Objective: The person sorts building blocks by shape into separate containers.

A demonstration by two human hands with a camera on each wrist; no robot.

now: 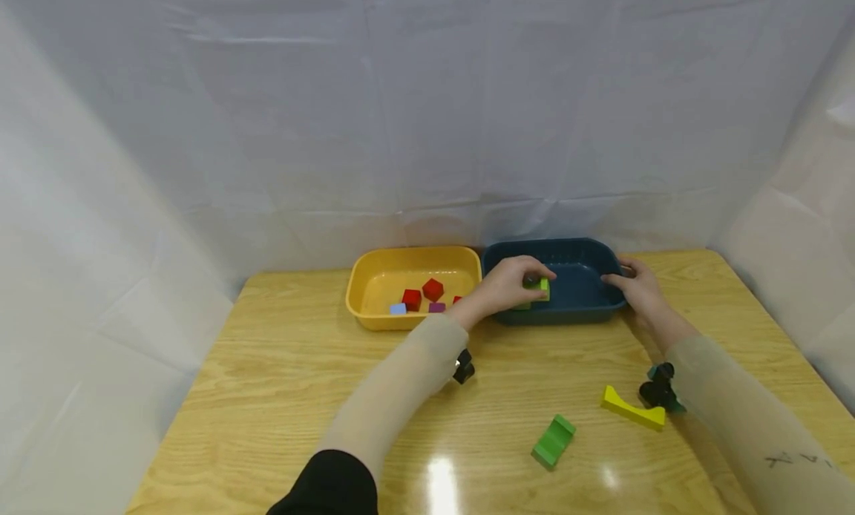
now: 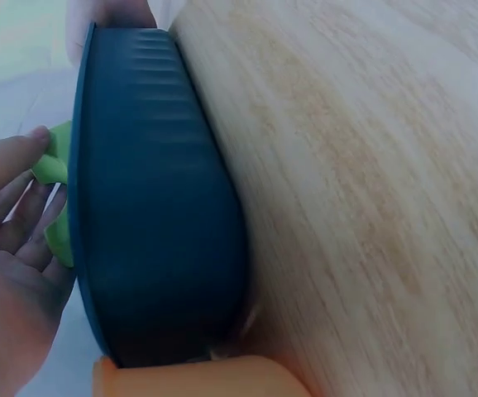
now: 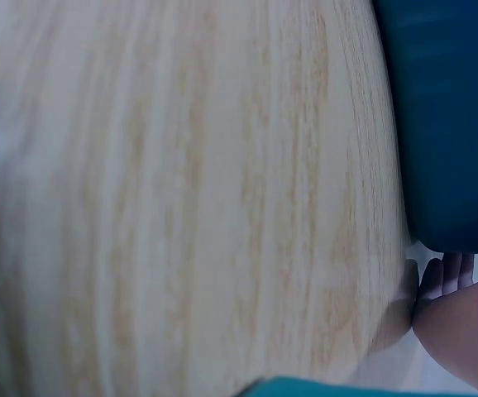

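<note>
Two bins are set side by side at the far edge of the wooden counter (image 1: 280,366), their near corners touching: a yellow bin (image 1: 374,307) toward eleven o'clock and a dark blue bin (image 1: 588,311) toward twelve to one o'clock. A light green block (image 1: 542,288) is held by the left hand (image 1: 510,281) just inside the blue bin, above its left half; the fingers are curled over the block from above, so the grip of that hand is closed round it. In the left wrist view the same block (image 2: 53,165) is seen behind the blue bin's rim, with the fingers (image 2: 16,219) only partly bent beside it. The right hand (image 1: 634,283) is laid on the right end of the blue bin, its fingers bent over the rim; its grip is taken on the bin's edge and nothing else is carried by it. In the right wrist view only the fingertips (image 3: 446,277) are shown beneath the bin's wall, and how tightly they press cannot be told. Two red cubes (image 1: 422,294), a pale blue cube (image 1: 398,309) and a purple cube (image 1: 437,307) are seen lying in the yellow bin. Nearer on the counter, a green ridged block (image 1: 553,441) lies toward five o'clock and a yellow curved block (image 1: 631,409) just to its right, close to the right forearm. White cloth (image 1: 427,114) is hung behind and at both sides of the counter.
</note>
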